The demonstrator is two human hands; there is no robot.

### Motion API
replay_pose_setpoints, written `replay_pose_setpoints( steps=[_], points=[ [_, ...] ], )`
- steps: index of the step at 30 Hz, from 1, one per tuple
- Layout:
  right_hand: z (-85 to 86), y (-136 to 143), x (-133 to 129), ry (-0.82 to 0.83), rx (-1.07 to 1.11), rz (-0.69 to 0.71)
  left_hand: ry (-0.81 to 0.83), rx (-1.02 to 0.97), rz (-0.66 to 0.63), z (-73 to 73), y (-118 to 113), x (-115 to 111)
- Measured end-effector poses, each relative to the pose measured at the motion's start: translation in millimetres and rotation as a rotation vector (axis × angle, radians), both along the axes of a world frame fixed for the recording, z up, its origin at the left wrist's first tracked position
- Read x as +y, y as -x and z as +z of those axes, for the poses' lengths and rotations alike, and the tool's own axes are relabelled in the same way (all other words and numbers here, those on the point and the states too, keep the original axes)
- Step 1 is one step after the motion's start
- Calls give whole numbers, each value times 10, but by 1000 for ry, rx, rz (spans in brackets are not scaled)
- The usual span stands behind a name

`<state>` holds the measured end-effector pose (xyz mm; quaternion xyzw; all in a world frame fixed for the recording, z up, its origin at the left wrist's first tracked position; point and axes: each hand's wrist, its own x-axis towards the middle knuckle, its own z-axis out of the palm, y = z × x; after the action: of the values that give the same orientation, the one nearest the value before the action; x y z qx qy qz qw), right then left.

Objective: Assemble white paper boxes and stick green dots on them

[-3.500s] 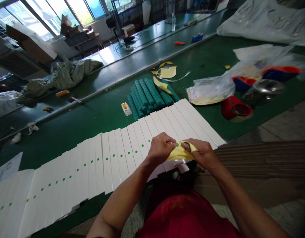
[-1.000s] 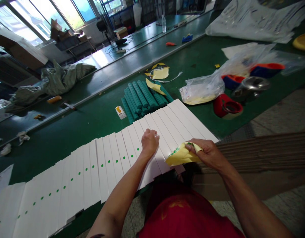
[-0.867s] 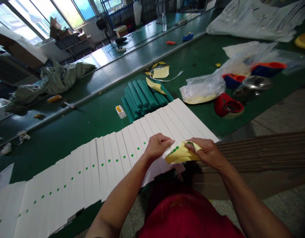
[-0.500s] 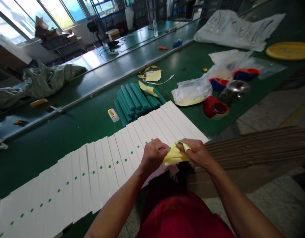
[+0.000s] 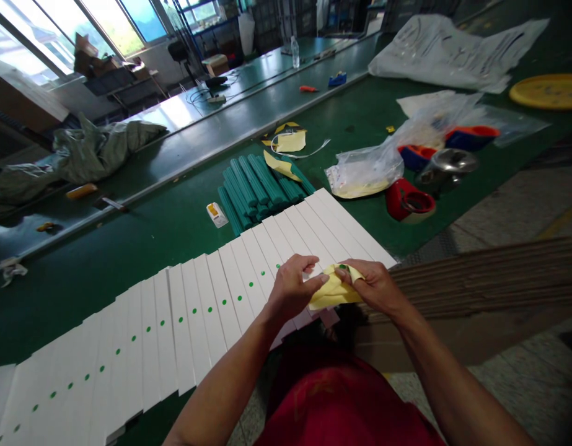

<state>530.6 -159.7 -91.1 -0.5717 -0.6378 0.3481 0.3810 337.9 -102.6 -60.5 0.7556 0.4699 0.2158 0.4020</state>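
Observation:
A crumpled yellow sheet (image 5: 334,292) with a green spot on it is gripped in my right hand (image 5: 376,286), fingers wrapped round its right part. My left hand (image 5: 295,286) is at the sheet's left edge, its thumb and index finger apart, the thumb by the paper. Below and beyond both hands, long white boxes (image 5: 188,328) lie overlapped in a slanting row, and most bear a green dot. Behind the row sits a stack of green ribbed rods (image 5: 258,186) with a yellow paper scrap (image 5: 282,166) on top.
Right of the rods are a plastic bag (image 5: 360,173), a red tape dispenser (image 5: 409,201) and a metal object (image 5: 448,166). Further back lie a large white bag (image 5: 453,52) and a yellow disc (image 5: 548,91). Stacked cardboard (image 5: 490,279) stands at the right.
My left thumb and index finger have come apart from a pinch at the sheet's edge. My right hand keeps its hold. The view has shifted slightly.

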Motion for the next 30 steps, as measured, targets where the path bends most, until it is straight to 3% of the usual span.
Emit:
replay_pose_setpoints(
  steps=[4,9,20,24,30],
  points=[
    [5,23,-12,128,137,-29,74,32,-25,33,-42,-9],
    [-8,23,-40,195,317,-126,45,50,16,22,3,28],
    [-2,80,-54,73,255,-274,-170,121,20,-25,12,-44],
    [41,118,-62,130,345,-240,-212,121,31,-58,37,-61],
    [118,180,-42,150,387,-226,-417,220,85,-123,45,-99]
  ],
)
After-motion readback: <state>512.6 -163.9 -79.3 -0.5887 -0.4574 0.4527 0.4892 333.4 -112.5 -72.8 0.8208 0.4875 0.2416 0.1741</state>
